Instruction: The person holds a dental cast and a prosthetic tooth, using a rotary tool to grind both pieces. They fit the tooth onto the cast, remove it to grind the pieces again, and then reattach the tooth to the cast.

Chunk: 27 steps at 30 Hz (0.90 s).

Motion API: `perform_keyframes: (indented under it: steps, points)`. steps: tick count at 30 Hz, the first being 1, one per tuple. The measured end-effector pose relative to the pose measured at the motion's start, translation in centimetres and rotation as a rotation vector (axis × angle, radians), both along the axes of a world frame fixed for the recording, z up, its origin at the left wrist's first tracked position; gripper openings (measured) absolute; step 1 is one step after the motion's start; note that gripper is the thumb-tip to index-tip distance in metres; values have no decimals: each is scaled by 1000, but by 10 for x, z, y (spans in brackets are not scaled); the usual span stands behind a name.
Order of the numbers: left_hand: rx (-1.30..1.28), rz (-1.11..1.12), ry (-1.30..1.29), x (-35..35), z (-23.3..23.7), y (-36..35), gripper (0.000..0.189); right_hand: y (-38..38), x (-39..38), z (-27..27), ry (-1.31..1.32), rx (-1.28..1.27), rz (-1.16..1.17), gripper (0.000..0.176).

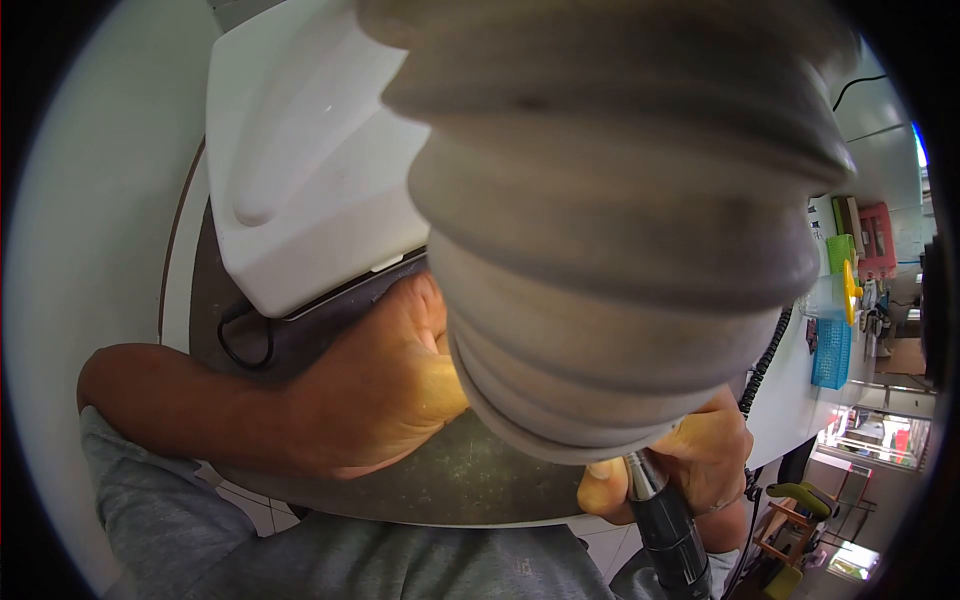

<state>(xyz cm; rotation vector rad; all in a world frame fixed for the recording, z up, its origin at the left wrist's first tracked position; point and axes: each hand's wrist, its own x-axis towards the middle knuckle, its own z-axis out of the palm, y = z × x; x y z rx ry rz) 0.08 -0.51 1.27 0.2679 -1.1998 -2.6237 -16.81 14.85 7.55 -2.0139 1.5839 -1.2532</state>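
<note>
Between the fingers and thumb of the right hand [708, 458], nearer than the left, the black-and-silver handpiece [666, 532] is gripped, long axis steep; left-hand [385, 385] fingertips are hidden by corrugated ducting [620, 230], grip undeterminable.

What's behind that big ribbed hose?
Behind the hose, the left hand, right hand and white case show in part. The right hand grips a black tool. The left fingertips, and anything they hold, are covered.

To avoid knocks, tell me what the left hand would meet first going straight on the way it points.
In this view, the left hand would meet the grey ribbed hose first. Depth is unclear: the hose seems to sit higher, so the hand might pass beneath.
</note>
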Motion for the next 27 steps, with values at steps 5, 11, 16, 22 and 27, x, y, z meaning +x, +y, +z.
perform_keyframes:
  steps: [5,11,16,22,27]
  points:
    - [15,-19,-74,-1,9,1,41,1,1,2,29,21,-35,33]
    - [-113,-22,-331,3,13,1,40,-3,2,0,28,-55,-37,32]
    - [4,14,-100,2,14,-3,37,-2,2,1,31,-33,-42,32]
    - [28,1,-120,-1,19,2,35,0,1,-1,11,-36,-48,32]
    - [73,19,-119,-1,27,0,35,0,3,-4,-1,-57,-55,31]
